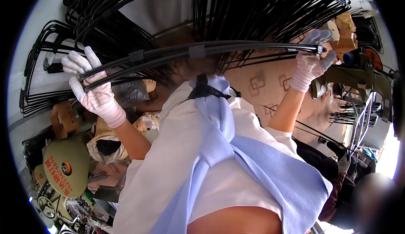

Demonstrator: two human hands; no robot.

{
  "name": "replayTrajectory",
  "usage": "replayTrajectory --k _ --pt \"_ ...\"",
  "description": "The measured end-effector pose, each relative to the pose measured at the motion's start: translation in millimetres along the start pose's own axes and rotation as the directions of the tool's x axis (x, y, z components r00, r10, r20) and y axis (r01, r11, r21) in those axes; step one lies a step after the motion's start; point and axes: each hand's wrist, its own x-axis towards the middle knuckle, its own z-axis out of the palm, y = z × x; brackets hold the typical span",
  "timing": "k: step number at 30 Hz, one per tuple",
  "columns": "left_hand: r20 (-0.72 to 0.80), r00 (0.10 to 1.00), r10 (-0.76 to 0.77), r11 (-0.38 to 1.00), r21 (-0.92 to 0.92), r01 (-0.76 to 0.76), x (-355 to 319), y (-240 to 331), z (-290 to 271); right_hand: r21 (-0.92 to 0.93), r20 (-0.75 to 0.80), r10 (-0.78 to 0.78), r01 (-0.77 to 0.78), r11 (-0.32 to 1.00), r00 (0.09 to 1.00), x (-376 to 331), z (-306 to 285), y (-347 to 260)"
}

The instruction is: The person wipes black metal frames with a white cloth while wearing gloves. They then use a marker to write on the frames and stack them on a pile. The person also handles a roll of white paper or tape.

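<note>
A bundle of long black metal rods [168, 53], bound with dark bands, stretches between my two hands in front of my chest. My left hand [93, 82], in a striped knit glove, is open with fingers spread. The left ends of the rods lie against its palm, between thumb and fingers. At the other end, my right hand [309, 63], gloved alike, has its fingers and thumb spread apart around the rod ends, which rest at its palm. Part of that hand is hidden behind the bundle. Whether anything below also supports the bundle, I cannot tell.
Bent black metal frames [295, 6] stand stacked ahead, with more frames [42, 65] at the left. A green machine [67, 166] is at the lower left, near a cardboard box [64, 119] and an open sack [107, 143]. Another machine [367, 75] and a person's gloved hand [344, 164] are at the right.
</note>
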Motion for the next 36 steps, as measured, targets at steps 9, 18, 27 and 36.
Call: replayTrajectory --k 9,18,27,36 --pt "0.184 0.974 -0.132 0.987 -0.065 0.147 -27 5 43 0.0 0.295 0.262 -0.274 0.962 0.919 2 66 5" --pt "0.076 0.984 -0.162 0.987 0.023 0.161 -33 -3 63 0.004 0.222 -0.075 0.076 0.997 0.972 3 103 -32" --pt "-0.058 0.983 -0.175 0.983 0.04 0.177 -15 -65 14 -0.237 -0.542 -0.279 0.174 0.956 0.793 -39 73 -86" --pt "-0.091 0.938 -0.335 0.941 -0.089 0.327 4 -76 -14 -0.446 -0.485 -0.457 0.239 0.863 0.746 -89 42 -111"
